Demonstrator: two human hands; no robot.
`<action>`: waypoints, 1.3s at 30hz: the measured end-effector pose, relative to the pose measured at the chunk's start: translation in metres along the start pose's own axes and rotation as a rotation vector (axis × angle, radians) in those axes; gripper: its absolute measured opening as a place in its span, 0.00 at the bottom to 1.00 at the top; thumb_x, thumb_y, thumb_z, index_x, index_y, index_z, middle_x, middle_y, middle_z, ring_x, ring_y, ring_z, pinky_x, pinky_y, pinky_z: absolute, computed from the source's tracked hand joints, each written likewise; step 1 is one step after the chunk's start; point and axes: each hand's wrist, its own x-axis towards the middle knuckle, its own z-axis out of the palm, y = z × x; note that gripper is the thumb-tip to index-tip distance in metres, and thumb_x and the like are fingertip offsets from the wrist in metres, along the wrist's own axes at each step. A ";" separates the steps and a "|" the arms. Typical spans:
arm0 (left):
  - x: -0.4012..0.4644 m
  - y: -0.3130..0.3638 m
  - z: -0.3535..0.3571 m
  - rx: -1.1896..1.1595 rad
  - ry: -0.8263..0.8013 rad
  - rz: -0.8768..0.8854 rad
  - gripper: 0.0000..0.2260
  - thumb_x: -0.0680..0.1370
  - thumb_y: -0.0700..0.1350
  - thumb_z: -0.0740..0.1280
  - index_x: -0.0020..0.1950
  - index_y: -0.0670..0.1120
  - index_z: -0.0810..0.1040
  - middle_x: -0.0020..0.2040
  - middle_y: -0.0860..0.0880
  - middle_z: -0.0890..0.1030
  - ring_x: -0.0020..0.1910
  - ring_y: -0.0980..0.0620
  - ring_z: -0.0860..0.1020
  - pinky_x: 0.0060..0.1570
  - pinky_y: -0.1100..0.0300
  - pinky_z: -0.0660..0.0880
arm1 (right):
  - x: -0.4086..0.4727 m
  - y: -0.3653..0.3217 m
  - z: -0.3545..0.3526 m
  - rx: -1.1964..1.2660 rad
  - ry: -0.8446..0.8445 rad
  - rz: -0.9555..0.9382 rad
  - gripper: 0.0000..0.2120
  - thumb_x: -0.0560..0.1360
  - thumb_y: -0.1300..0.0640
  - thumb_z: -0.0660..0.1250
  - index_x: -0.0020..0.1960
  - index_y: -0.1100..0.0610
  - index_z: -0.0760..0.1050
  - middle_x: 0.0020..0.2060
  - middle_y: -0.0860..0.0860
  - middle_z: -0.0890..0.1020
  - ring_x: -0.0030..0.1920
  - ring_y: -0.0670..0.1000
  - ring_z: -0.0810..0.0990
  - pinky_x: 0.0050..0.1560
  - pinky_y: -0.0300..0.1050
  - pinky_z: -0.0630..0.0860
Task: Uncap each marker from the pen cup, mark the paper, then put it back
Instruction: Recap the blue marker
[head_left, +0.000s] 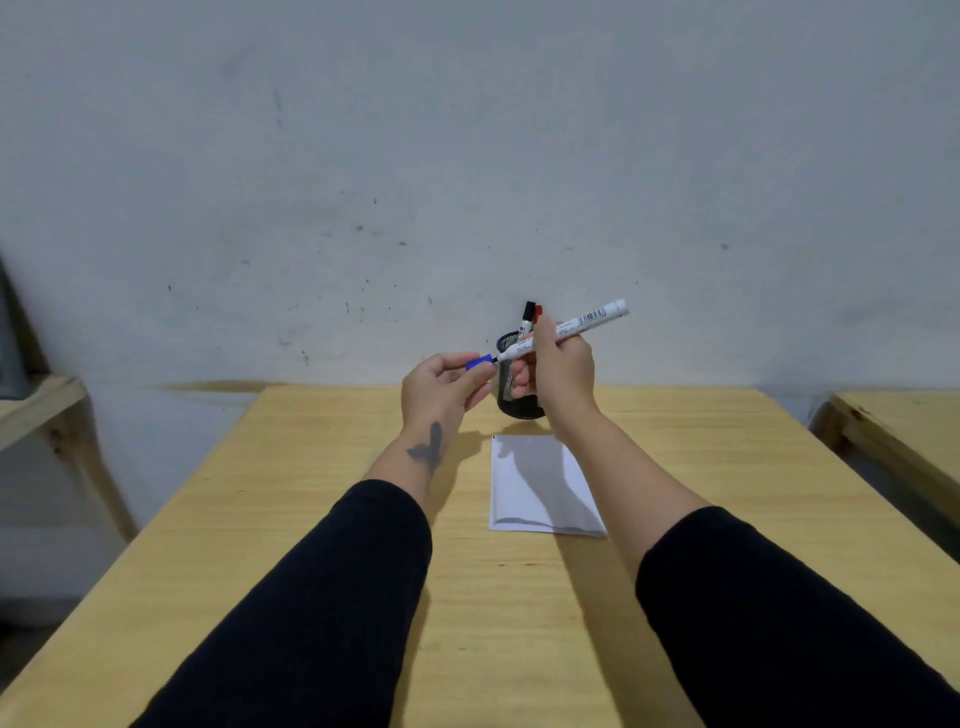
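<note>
My right hand (561, 369) grips a white marker (587, 322) that lies nearly level, its bare dark tip pointing left. My left hand (441, 384) pinches the blue cap (479, 361) just off that tip, a small gap between them. Behind both hands stands the black mesh pen cup (511, 400), partly hidden, with a black-capped marker (528, 314) and a red-capped marker (538, 312) sticking up from it. A white sheet of paper (540, 483) lies flat on the wooden table (311, 519) in front of the cup, shaded by my right arm.
The table's far edge meets a grey-white wall (467, 156). A second wooden table (904, 426) stands to the right across a gap. A wooden shelf (41, 405) is at the left.
</note>
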 end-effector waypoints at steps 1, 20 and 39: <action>-0.003 0.002 0.002 0.005 -0.021 0.007 0.07 0.72 0.33 0.71 0.46 0.41 0.78 0.44 0.43 0.83 0.42 0.51 0.82 0.44 0.65 0.81 | -0.002 -0.002 0.000 -0.014 -0.011 -0.002 0.19 0.82 0.50 0.56 0.38 0.58 0.74 0.25 0.53 0.76 0.21 0.48 0.72 0.25 0.42 0.76; -0.019 0.006 0.019 0.492 -0.152 0.127 0.06 0.77 0.40 0.68 0.49 0.41 0.83 0.35 0.47 0.81 0.30 0.58 0.80 0.36 0.66 0.77 | -0.002 -0.011 -0.011 -0.188 -0.079 -0.035 0.17 0.80 0.51 0.55 0.35 0.57 0.68 0.25 0.49 0.72 0.19 0.43 0.68 0.28 0.40 0.65; -0.008 -0.007 -0.004 0.853 -0.038 0.124 0.05 0.76 0.41 0.68 0.47 0.44 0.83 0.37 0.44 0.82 0.40 0.46 0.82 0.46 0.51 0.78 | -0.005 0.020 -0.034 -1.100 -0.101 -0.438 0.18 0.75 0.55 0.68 0.64 0.49 0.76 0.62 0.52 0.70 0.57 0.56 0.73 0.55 0.51 0.71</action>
